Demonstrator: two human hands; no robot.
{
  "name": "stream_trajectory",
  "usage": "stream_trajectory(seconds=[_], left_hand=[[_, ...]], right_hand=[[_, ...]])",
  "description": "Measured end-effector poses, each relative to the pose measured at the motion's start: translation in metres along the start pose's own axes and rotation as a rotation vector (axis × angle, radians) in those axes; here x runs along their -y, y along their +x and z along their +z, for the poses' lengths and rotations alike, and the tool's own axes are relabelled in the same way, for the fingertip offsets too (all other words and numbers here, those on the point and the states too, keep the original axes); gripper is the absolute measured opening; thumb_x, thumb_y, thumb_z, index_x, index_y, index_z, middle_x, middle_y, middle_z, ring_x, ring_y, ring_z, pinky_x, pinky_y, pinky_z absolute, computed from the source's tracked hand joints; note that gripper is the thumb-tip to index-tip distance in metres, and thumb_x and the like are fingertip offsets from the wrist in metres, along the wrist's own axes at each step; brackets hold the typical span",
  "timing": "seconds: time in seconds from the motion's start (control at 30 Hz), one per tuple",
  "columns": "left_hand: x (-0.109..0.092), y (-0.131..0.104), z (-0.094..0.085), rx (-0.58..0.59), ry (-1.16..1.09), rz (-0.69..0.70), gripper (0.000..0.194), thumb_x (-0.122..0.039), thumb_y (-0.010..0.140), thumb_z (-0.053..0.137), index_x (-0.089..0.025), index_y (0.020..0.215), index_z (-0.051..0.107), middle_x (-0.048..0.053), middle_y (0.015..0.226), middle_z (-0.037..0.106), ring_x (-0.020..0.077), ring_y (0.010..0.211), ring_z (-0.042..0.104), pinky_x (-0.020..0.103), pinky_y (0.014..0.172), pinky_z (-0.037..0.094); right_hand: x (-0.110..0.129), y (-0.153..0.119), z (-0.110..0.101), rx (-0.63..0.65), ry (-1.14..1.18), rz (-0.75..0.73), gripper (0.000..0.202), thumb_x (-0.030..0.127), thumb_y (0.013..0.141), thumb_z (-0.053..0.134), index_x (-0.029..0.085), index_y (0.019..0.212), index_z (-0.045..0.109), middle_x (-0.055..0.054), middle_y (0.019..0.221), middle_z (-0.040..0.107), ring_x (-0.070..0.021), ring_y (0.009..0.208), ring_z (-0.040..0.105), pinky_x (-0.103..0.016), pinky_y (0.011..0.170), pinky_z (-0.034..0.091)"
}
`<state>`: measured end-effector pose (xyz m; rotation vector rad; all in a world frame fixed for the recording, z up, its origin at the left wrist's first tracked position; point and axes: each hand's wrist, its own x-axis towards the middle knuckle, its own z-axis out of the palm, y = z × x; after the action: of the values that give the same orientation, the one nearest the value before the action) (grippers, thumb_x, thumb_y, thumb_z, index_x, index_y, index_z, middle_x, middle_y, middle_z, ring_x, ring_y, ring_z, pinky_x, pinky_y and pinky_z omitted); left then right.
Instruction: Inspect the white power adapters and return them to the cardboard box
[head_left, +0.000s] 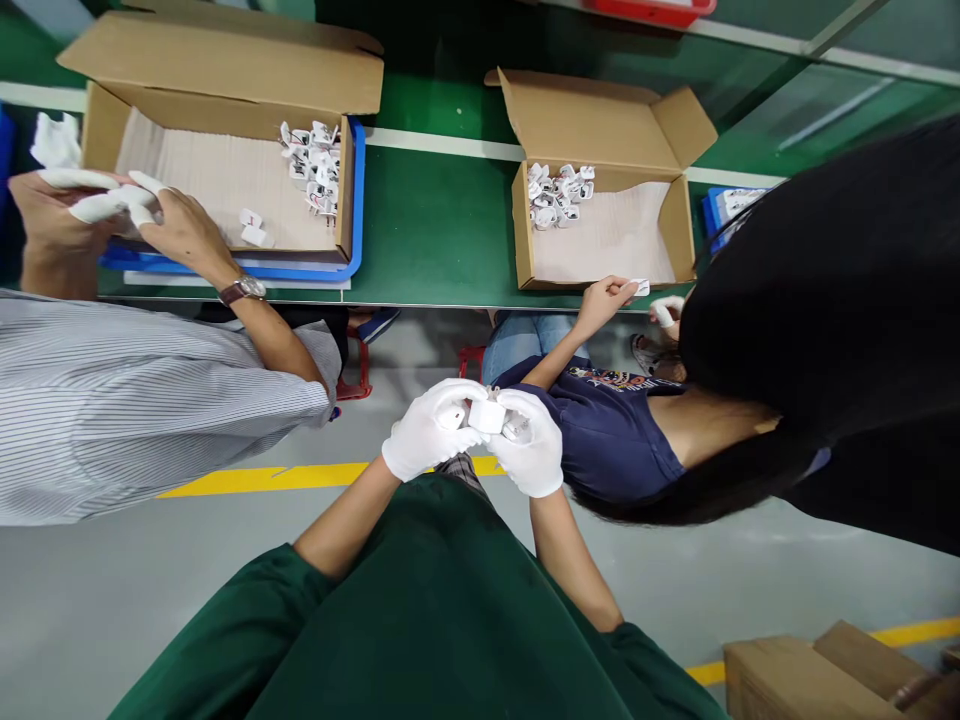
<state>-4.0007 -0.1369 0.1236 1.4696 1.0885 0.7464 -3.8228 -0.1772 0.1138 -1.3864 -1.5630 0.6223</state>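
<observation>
In front of my chest, both gloved hands come together around a small white plastic casing (487,416), block-shaped, with small metallic bits at its top edge. My left hand (427,432) is closed on the casing's left side, and a second white piece (451,416) sits in its curled fingers. On the other side my right hand (534,448) grips the casing too. A greyish, partly hidden piece (517,428) lies in that palm. Both hands wear white gloves and are held above the floor, away from the bench.
Ahead runs a green bench (435,215). On it stand two open cardboard boxes (345,190) (523,235) with similar white parts. A co-worker in a striped shirt (150,400) is at left, another in a navy shirt (615,440) close at right. Cartons (787,680) stand at lower right.
</observation>
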Motion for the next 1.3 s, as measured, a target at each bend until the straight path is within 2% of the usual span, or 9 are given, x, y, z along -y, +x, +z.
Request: stream_trajectory(seconds=[0.2,0.43,0.57,0.7,0.8,0.9,1.0,1.13,1.3], left_hand=[[-0.013,-0.001,-0.005,0.015,0.035,0.021,0.040,-0.044,0.074,0.076,-0.022,0.106,0.066,0.004,0.119,0.072,0.0248,0.112,0.067,0.047,0.098,0.051],[-0.029,0.000,-0.004,0.015,0.056,0.058,0.045,-0.050,0.068,0.079,-0.020,0.099,0.069,0.002,0.107,0.073,0.0227,0.103,0.068,0.044,0.094,0.052],[-0.031,0.000,0.005,-0.016,-0.175,-0.041,0.059,-0.051,0.069,0.076,-0.017,0.116,0.060,0.008,0.122,0.071,0.0223,0.107,0.069,0.039,0.088,0.054],[-0.027,0.002,0.011,-0.026,-0.465,-0.214,0.060,-0.052,0.088,0.050,-0.014,0.134,0.047,0.013,0.128,0.068,0.0097,0.065,0.068,0.026,0.055,0.046],[-0.026,0.002,0.011,-0.022,-0.593,-0.289,0.054,-0.052,0.092,0.041,-0.012,0.126,0.055,0.007,0.113,0.074,0.0072,0.060,0.064,0.025,0.053,0.043],[-0.035,0.001,0.012,0.055,-0.535,-0.322,0.052,-0.055,0.080,0.064,-0.013,0.110,0.065,0.002,0.095,0.077,0.0099,0.064,0.065,0.025,0.058,0.047],[-0.051,-0.002,0.014,0.058,-0.385,-0.362,0.040,-0.044,0.069,0.078,-0.016,0.096,0.069,0.004,0.090,0.075,0.0150,0.071,0.066,0.027,0.064,0.052],[-0.064,-0.004,0.016,-0.011,-0.279,-0.360,0.027,-0.043,0.074,0.074,-0.019,0.086,0.070,0.004,0.082,0.072,0.0203,0.077,0.065,0.031,0.068,0.054],[-0.063,-0.006,0.015,-0.012,-0.247,-0.365,0.025,-0.044,0.080,0.068,-0.020,0.089,0.071,0.001,0.069,0.066,0.0150,0.061,0.057,0.028,0.057,0.048]], right_hand=[[0.011,0.006,-0.009,0.018,-0.046,-0.057,0.030,0.043,0.085,0.065,0.035,0.114,0.067,-0.005,0.109,0.076,-0.0252,0.095,0.076,-0.044,0.081,0.062],[0.015,0.009,-0.018,0.074,-0.030,-0.031,0.030,0.049,0.081,0.069,0.035,0.108,0.068,-0.003,0.104,0.076,-0.0238,0.092,0.075,-0.042,0.081,0.060],[0.009,0.003,-0.013,-0.037,0.063,0.107,0.035,0.045,0.074,0.076,0.028,0.104,0.067,-0.006,0.101,0.074,-0.0229,0.093,0.073,-0.041,0.085,0.059],[0.006,-0.004,-0.014,-0.076,0.123,0.177,0.044,0.040,0.079,0.072,0.022,0.117,0.058,-0.012,0.108,0.071,-0.0255,0.096,0.073,-0.042,0.081,0.063],[0.009,-0.003,-0.022,-0.044,0.096,0.159,0.044,0.036,0.076,0.075,0.022,0.116,0.059,-0.012,0.112,0.070,-0.0251,0.099,0.071,-0.042,0.087,0.061],[0.018,0.001,-0.029,-0.004,0.027,0.102,0.039,0.028,0.073,0.078,0.025,0.110,0.065,-0.010,0.110,0.071,-0.0239,0.101,0.070,-0.042,0.093,0.059],[0.025,0.004,-0.031,0.004,-0.030,0.017,0.034,0.028,0.074,0.076,0.028,0.107,0.067,-0.007,0.108,0.072,-0.0241,0.101,0.070,-0.044,0.092,0.060],[0.026,0.005,-0.030,-0.026,-0.079,-0.075,0.031,0.035,0.081,0.071,0.033,0.111,0.066,-0.005,0.108,0.073,-0.0222,0.102,0.072,-0.043,0.089,0.061],[0.024,0.006,-0.029,-0.017,-0.075,-0.035,0.026,0.041,0.080,0.073,0.034,0.105,0.071,-0.003,0.106,0.076,-0.0222,0.098,0.074,-0.043,0.087,0.059]])
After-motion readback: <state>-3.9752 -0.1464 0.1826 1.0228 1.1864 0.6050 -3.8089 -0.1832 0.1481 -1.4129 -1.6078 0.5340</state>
